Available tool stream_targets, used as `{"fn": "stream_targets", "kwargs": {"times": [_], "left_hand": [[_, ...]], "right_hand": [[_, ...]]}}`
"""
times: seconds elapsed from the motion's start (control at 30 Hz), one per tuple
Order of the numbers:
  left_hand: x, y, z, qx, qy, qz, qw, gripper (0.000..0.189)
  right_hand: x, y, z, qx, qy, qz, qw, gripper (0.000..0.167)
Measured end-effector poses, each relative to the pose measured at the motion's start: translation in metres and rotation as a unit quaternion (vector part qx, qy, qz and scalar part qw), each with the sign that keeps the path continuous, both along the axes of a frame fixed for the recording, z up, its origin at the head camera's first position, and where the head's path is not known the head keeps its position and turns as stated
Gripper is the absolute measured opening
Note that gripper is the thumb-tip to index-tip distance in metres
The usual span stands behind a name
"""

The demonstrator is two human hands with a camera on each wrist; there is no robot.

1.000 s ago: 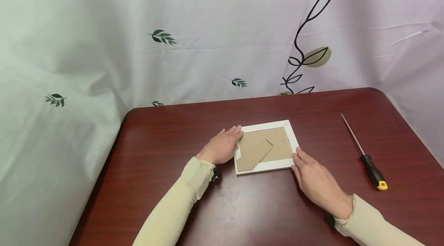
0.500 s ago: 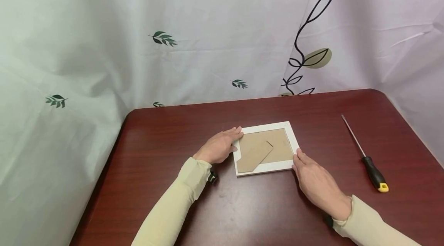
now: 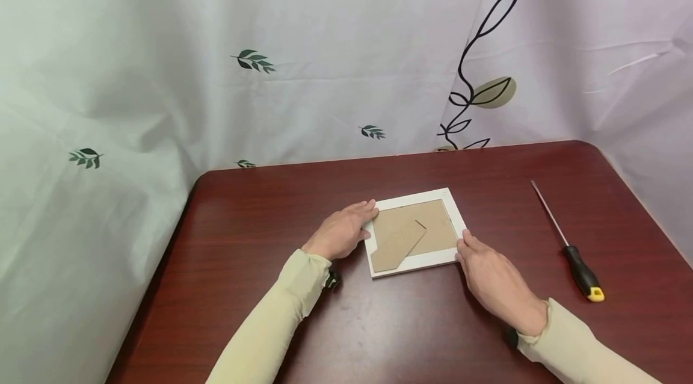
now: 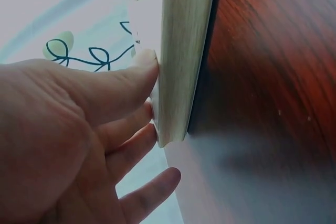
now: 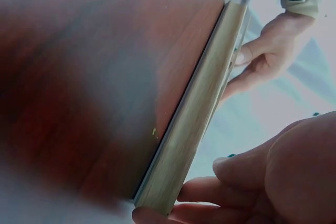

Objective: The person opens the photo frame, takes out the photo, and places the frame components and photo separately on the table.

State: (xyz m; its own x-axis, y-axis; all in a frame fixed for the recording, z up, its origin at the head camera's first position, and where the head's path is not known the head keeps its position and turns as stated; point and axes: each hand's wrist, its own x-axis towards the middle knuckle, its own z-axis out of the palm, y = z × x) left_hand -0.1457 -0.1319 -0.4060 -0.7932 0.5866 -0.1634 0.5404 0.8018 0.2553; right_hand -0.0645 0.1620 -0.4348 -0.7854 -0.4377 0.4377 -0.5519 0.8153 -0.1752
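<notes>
in the head view, the picture frame (image 3: pixel 415 231) lies back side up in the middle of the table (image 3: pixel 281 203), its stand flap (image 3: pixel 399 245) folded down; over the last half second it has turned slightly counter-clockwise, which suggests the work in hand is a small adjustment of how it lies. the left hand (image 3: pixel 341 231) touches its left edge and the right hand (image 3: pixel 495 278) its near right corner, while the screwdriver (image 3: pixel 566 248) lies apart and untouched. in the left wrist view, the thumb and fingers are extended, one finger standing clear of the frame. in the right wrist view, the fingers touch the corner, fairly straight; whether they press firmly i cannot tell.
</notes>
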Motion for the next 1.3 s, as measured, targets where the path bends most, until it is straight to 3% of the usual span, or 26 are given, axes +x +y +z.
{"fn": "stream_targets", "kwargs": {"times": [0.17, 0.4, 0.57, 0.97, 1.3], "left_hand": [[0.006, 0.002, 0.001, -0.003, -0.002, 0.018, 0.9998, 0.055], [0.013, 0.005, 0.001, 0.001, 0.010, 0.036, 0.9993, 0.054], [0.018, 0.007, 0.000, -0.005, 0.020, 0.051, 0.9985, 0.054], [0.026, 0.013, -0.001, -0.024, 0.098, 0.041, 0.9941, 0.051], [0.033, 0.016, -0.001, -0.036, 0.126, 0.046, 0.9903, 0.052]], "right_hand": [[-0.005, 0.002, 0.006, -0.012, -0.045, -0.022, 0.9987, 0.004], [-0.014, 0.005, 0.009, -0.036, -0.068, -0.034, 0.9965, 0.023], [-0.019, 0.006, 0.008, -0.042, -0.077, -0.046, 0.9951, 0.008], [-0.033, 0.010, 0.008, -0.072, -0.094, -0.074, 0.9902, 0.012], [-0.042, 0.011, 0.008, -0.084, -0.106, -0.078, 0.9878, 0.012]]}}
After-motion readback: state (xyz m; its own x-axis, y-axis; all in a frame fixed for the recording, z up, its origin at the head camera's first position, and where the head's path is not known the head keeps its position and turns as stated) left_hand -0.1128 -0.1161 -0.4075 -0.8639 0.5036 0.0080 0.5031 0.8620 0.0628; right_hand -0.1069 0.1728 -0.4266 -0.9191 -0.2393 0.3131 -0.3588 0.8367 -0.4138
